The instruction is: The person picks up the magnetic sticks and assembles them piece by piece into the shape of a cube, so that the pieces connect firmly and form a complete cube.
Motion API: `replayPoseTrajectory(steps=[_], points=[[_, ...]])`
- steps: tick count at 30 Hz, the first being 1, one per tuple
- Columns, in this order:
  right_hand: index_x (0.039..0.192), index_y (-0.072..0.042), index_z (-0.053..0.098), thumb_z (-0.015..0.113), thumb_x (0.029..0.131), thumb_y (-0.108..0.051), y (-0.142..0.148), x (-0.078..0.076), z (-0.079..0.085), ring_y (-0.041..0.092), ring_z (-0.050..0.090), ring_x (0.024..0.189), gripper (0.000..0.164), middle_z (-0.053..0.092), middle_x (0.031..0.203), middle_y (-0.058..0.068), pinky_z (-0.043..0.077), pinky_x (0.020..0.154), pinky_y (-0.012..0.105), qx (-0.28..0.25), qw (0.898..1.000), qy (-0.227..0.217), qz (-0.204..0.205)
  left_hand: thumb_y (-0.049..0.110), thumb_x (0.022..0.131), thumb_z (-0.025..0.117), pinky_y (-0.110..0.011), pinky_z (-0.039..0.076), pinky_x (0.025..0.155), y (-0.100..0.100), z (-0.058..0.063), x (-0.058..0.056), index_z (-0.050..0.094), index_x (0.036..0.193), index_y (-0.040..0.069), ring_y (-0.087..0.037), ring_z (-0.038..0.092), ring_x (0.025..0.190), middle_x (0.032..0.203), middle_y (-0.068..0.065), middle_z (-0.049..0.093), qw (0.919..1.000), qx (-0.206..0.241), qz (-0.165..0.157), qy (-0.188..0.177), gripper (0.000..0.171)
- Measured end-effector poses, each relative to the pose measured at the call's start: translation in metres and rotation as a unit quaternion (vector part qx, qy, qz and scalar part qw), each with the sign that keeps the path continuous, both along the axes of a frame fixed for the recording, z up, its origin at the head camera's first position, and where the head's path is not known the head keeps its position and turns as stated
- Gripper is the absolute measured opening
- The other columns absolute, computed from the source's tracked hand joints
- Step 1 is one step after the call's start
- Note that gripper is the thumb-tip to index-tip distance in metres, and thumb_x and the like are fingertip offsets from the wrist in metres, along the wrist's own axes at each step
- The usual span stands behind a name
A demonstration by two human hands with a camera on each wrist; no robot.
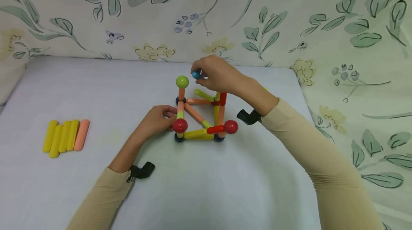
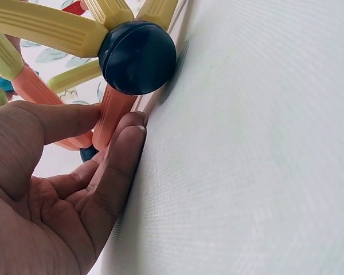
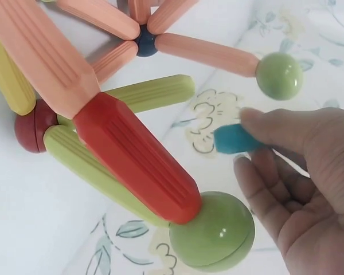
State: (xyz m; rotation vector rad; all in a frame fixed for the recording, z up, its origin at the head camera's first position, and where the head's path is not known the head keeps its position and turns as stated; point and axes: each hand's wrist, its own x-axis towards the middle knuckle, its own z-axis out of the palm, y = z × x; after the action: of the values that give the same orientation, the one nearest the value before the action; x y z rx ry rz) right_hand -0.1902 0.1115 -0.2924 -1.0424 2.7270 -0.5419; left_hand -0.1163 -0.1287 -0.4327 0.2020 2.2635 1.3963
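A frame of coloured rods and balls, like a magnetic building set, stands on the table. Navy balls [image 2: 139,57] form its lower corners, and red balls [image 1: 180,125] top the front posts. A green ball [image 1: 182,82] caps the back left post. At the frame's left side, my left hand [image 1: 159,118] pinches a low orange rod [image 2: 113,114] between thumb and fingers. My right hand [image 1: 219,72] holds a blue rod [image 3: 236,139] above the back of the frame, most of it hidden in the grip. Close by it, a red rod [image 3: 140,160] meets another green ball [image 3: 212,231].
Several yellow rods [image 1: 62,138] lie side by side with one orange rod [image 1: 82,135] on the left of the white table [image 1: 199,187]. A floral cloth [image 1: 135,19] hangs behind the table and down its right side.
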Motion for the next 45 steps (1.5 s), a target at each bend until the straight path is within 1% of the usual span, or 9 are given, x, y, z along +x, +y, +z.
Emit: replayPoseTrajectory(steps=[4,7,11,16,21,26,33,39,45], points=[[0.125,-0.002,0.071,0.078,0.097,-0.014,-0.002,0.002,0.000,0.019,0.073,0.103,0.031,0.077,0.113,0.007,0.059,0.094,0.032,-0.026,1.000,-0.005,-0.008,0.014,0.101,0.062,-0.028,0.057,0.074,0.000,0.000,0.000,0.062,0.138,-0.006,-0.016,0.069,0.074,0.113,-0.020,0.074,1.0000,-0.002,-0.002,-0.001,0.042],[0.123,-0.003,0.071,0.079,0.096,-0.015,-0.003,0.002,-0.001,0.018,0.075,0.104,0.030,0.078,0.112,0.007,0.059,0.095,0.031,-0.037,0.999,-0.015,-0.007,0.016,0.101,0.062,-0.028,0.057,0.074,0.002,0.000,-0.001,0.062,0.137,-0.004,-0.016,0.069,0.075,0.114,-0.019,0.074,1.0000,-0.007,-0.002,-0.005,0.042],[0.115,-0.005,0.074,0.080,0.096,-0.015,-0.002,-0.001,0.000,0.016,0.077,0.100,0.023,0.079,0.109,0.006,0.060,0.092,0.030,-0.023,1.000,-0.013,-0.001,0.019,0.102,0.062,-0.028,0.056,0.075,0.006,0.000,-0.006,0.063,0.137,-0.002,-0.018,0.069,0.077,0.115,-0.018,0.074,0.9999,-0.010,-0.002,0.004,0.041],[0.115,-0.005,0.075,0.081,0.095,-0.015,-0.003,-0.005,0.003,0.015,0.077,0.096,0.023,0.078,0.108,0.005,0.061,0.087,0.029,-0.010,1.000,-0.016,0.001,0.018,0.103,0.062,-0.029,0.054,0.076,0.009,0.001,-0.010,0.064,0.137,-0.001,-0.019,0.068,0.078,0.115,-0.018,0.073,0.9997,-0.011,0.004,0.024,0.039],[0.116,-0.004,0.075,0.080,0.096,-0.016,-0.005,-0.006,0.000,0.015,0.076,0.098,0.024,0.079,0.109,0.006,0.061,0.088,0.028,-0.004,1.000,-0.024,0.009,0.017,0.102,0.061,-0.030,0.052,0.076,0.007,0.002,-0.009,0.064,0.136,-0.002,-0.019,0.066,0.080,0.114,-0.018,0.074,0.9995,-0.020,0.002,0.026,0.039],[0.118,-0.005,0.075,0.078,0.097,-0.013,-0.006,-0.005,0.000,0.015,0.075,0.097,0.023,0.078,0.110,0.005,0.060,0.090,0.029,0.006,1.000,-0.015,0.010,0.017,0.102,0.061,-0.030,0.053,0.076,0.005,0.003,-0.007,0.064,0.137,-0.002,-0.019,0.067,0.079,0.115,-0.019,0.073,0.9995,-0.021,0.001,0.024,0.040],[0.121,-0.007,0.075,0.077,0.099,-0.017,-0.006,-0.002,-0.001,0.014,0.073,0.100,0.025,0.078,0.112,0.003,0.058,0.094,0.032,0.029,0.999,-0.016,0.005,0.016,0.102,0.061,-0.028,0.055,0.077,0.003,0.002,-0.005,0.062,0.138,-0.004,-0.018,0.069,0.076,0.116,-0.021,0.073,0.9998,-0.014,0.000,0.012,0.041],[0.121,-0.006,0.075,0.076,0.099,-0.016,-0.004,0.000,-0.002,0.016,0.071,0.100,0.024,0.077,0.111,0.003,0.057,0.095,0.033,0.029,0.999,-0.024,0.001,0.016,0.102,0.061,-0.029,0.054,0.077,0.002,0.000,-0.005,0.063,0.138,-0.003,-0.018,0.069,0.076,0.115,-0.020,0.073,0.9998,-0.019,0.001,0.009,0.041],[0.121,-0.008,0.075,0.075,0.099,-0.015,-0.002,0.001,-0.006,0.015,0.072,0.101,0.023,0.077,0.112,0.003,0.058,0.095,0.032,0.020,0.999,-0.042,0.012,0.017,0.102,0.061,-0.028,0.056,0.076,0.002,-0.002,-0.003,0.063,0.138,-0.002,-0.019,0.069,0.077,0.115,-0.019,0.073,0.9998,-0.020,0.001,-0.002,0.040]])
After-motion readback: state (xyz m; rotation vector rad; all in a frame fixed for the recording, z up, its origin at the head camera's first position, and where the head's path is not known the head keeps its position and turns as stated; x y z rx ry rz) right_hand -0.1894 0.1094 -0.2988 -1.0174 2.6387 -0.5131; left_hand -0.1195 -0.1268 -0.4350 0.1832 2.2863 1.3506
